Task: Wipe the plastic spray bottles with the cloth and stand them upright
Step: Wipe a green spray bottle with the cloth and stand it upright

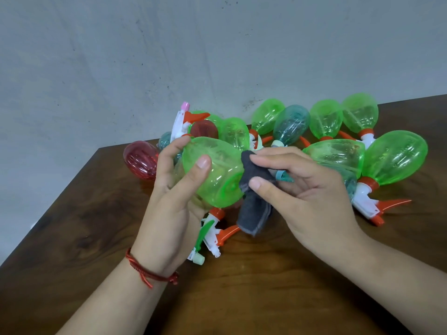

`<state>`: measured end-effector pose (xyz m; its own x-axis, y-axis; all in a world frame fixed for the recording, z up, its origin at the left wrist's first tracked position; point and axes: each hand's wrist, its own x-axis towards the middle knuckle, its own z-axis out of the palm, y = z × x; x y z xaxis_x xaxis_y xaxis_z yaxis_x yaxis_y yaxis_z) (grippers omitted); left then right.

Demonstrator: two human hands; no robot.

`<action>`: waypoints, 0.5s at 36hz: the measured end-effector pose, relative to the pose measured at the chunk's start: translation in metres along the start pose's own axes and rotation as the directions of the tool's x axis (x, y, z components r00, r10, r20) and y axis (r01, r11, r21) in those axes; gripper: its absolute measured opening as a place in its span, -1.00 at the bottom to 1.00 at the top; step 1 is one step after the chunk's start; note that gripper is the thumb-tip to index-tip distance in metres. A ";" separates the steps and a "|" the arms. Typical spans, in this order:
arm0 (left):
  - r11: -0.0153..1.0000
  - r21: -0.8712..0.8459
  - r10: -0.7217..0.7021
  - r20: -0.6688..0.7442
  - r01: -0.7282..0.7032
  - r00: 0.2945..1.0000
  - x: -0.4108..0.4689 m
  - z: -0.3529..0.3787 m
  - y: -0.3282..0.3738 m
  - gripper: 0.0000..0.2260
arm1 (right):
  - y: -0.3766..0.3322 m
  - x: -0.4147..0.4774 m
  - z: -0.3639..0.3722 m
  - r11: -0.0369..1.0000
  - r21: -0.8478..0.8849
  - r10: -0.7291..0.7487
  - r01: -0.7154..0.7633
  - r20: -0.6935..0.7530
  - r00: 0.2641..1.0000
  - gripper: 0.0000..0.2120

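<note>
Left fingers (203, 163) curled round the belly of a green spray bottle (217, 170), thumb on the near side and the others wrapped behind, so that the left hand (174, 201) carries it clear of the counter (266, 286), tilted with its base turned toward the other hand. Right fingers (262, 186) pinched together on a dark grey cloth (254, 211), thumb against forefinger, pressing a fold of it to the edge of the bottle's base while the loose end hangs down. The right hand (309, 189) thus supplies the rubbing surface and the left the support, an arrangement that should let each face of the bottle be turned to the cloth. The white trigger head (179, 126) showing above the left fingers appears to belong to the held bottle, though the join is hidden. Wiping is judged to be under way, and standing this bottle upright is not yet done. Beyond the hands, the remaining spray bottles lie on their sides in a loose heap near the wall (145, 56): several green bottles (394, 158), a teal bottle (291, 124) and a red bottle (141, 160), with more trigger heads directly beneath the held one. None in view stands upright. A red thread bracelet (150, 269) circles the left wrist.
</note>
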<state>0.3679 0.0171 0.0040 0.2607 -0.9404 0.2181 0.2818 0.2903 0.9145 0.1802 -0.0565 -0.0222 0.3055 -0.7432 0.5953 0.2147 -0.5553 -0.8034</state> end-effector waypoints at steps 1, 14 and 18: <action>1.000 -0.026 -0.009 -0.007 0.008 1.000 -0.001 0.002 -0.002 -0.45 | 0.000 -0.001 0.001 0.999 -0.023 -0.035 0.034 -0.018 0.999 -0.73; 0.994 -0.107 -0.007 -0.041 0.003 0.999 -0.009 0.012 -0.008 -0.46 | -0.016 0.000 0.010 0.752 -0.438 -0.469 0.492 0.168 0.867 -0.77; 0.987 -0.141 0.064 -0.061 -0.072 0.996 -0.006 0.020 -0.003 -0.52 | -0.020 0.006 0.000 0.832 -0.441 -0.384 0.337 -0.019 0.923 -0.79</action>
<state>0.3468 0.0182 0.0066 0.3338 -0.9075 0.2550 0.3895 0.3791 0.8394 0.1778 -0.0493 -0.0027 0.1815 -0.4798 0.8584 -0.1272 -0.8770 -0.4633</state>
